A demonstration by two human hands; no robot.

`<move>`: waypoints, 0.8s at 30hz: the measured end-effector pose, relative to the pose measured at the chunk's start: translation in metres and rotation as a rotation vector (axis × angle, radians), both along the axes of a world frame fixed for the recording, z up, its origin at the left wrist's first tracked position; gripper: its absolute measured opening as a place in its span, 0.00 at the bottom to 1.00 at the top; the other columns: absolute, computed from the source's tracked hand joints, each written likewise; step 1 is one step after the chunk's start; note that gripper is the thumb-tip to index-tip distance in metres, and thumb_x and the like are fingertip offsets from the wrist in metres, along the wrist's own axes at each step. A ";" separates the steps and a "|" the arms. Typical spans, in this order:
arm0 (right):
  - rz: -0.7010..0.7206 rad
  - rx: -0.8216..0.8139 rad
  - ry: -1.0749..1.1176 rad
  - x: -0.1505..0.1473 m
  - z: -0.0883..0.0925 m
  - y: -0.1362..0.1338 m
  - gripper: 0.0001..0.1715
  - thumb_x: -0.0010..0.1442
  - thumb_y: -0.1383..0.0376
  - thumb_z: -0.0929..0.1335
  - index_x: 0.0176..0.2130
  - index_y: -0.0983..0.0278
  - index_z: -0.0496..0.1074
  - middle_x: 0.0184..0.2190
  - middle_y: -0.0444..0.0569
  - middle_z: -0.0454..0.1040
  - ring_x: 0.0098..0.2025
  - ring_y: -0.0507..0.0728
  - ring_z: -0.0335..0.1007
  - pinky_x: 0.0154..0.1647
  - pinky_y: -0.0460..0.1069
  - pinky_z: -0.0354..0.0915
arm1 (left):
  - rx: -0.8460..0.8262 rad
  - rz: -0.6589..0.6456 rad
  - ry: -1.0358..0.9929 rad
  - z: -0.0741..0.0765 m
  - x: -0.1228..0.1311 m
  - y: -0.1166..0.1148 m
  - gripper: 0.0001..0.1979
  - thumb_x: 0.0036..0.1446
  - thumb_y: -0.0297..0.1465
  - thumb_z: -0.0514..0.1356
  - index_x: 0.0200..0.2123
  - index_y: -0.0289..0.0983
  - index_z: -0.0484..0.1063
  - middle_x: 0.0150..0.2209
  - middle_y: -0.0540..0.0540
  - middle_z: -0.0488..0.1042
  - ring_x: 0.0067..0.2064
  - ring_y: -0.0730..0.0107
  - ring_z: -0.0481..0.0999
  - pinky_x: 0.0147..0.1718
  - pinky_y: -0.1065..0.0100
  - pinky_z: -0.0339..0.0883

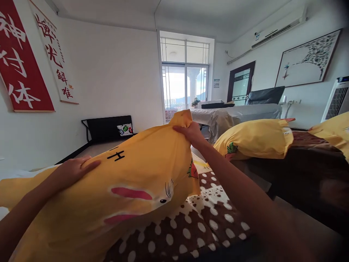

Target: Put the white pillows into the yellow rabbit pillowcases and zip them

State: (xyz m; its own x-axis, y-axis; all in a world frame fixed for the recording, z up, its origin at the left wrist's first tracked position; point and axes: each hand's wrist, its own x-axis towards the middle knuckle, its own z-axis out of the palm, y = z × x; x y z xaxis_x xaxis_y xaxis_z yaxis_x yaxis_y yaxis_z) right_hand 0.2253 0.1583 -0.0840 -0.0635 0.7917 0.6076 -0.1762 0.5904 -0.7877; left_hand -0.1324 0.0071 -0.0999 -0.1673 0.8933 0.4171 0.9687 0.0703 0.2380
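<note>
A yellow pillow (131,160) with a rabbit print, pink ears and a black letter H slants across the view before me. My right hand (191,133) is closed on its raised far corner, with cloth bunched between thumb and fingers. Flat on the upper side of the same pillow, toward its left end, rests my left hand (73,171), thumb stretched out. Part of its fingers is hidden over the far side. Beneath the pillow lies a brown blanket (174,233) with white spots.
Another yellow pillow (253,140) sits on a dark surface (261,171) to the right, with more yellow cloth (332,129) beyond it. A covered bed (245,111) stands by the glass door (185,85). A black folded table (106,129) leans at the left wall.
</note>
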 end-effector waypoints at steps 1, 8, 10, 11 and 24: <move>-0.014 0.023 -0.018 -0.002 0.003 -0.002 0.23 0.35 0.58 0.77 0.31 0.68 0.73 0.31 0.49 0.77 0.31 0.56 0.73 0.31 0.50 0.69 | -0.024 0.022 -0.016 0.001 -0.002 -0.001 0.28 0.55 0.56 0.42 0.29 0.41 0.69 0.27 0.50 0.76 0.33 0.57 0.73 0.33 0.67 0.59; -0.013 0.223 -0.100 -0.040 0.042 -0.038 0.21 0.42 0.53 0.75 0.28 0.67 0.71 0.27 0.46 0.74 0.29 0.52 0.71 0.27 0.47 0.68 | 0.348 -0.264 0.113 0.062 0.088 0.005 0.33 0.55 0.50 0.52 0.58 0.37 0.58 0.55 0.41 0.68 0.54 0.53 0.66 0.54 0.56 0.57; -0.015 0.285 -0.126 -0.050 0.055 -0.050 0.21 0.46 0.52 0.73 0.26 0.67 0.69 0.24 0.44 0.71 0.28 0.51 0.69 0.26 0.46 0.66 | 0.425 -0.371 0.013 0.080 0.128 0.013 0.32 0.51 0.46 0.57 0.57 0.39 0.59 0.50 0.42 0.71 0.49 0.54 0.71 0.49 0.56 0.63; -0.021 0.322 -0.126 -0.053 0.061 -0.056 0.21 0.48 0.51 0.72 0.26 0.66 0.68 0.24 0.43 0.69 0.29 0.51 0.69 0.27 0.46 0.66 | 0.403 -0.412 -0.054 0.087 0.144 0.017 0.29 0.50 0.44 0.59 0.54 0.39 0.63 0.47 0.42 0.73 0.46 0.54 0.73 0.45 0.57 0.66; 0.058 0.186 -0.658 0.030 -0.099 -0.071 0.18 0.54 0.53 0.69 0.37 0.64 0.73 0.31 0.45 0.75 0.33 0.56 0.70 0.35 0.48 0.66 | 0.257 -0.698 -0.734 0.092 0.172 0.028 0.19 0.44 0.45 0.66 0.32 0.35 0.75 0.31 0.44 0.77 0.34 0.58 0.77 0.31 0.63 0.73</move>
State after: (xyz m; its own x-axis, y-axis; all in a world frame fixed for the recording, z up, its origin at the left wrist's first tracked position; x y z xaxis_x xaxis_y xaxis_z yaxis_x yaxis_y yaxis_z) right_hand 0.2551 0.0874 -0.1832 -0.5053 0.6619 0.5537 0.2683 0.7304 -0.6282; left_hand 0.0397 0.0353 -0.0081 0.0628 0.7878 0.6127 0.3858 -0.5854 0.7131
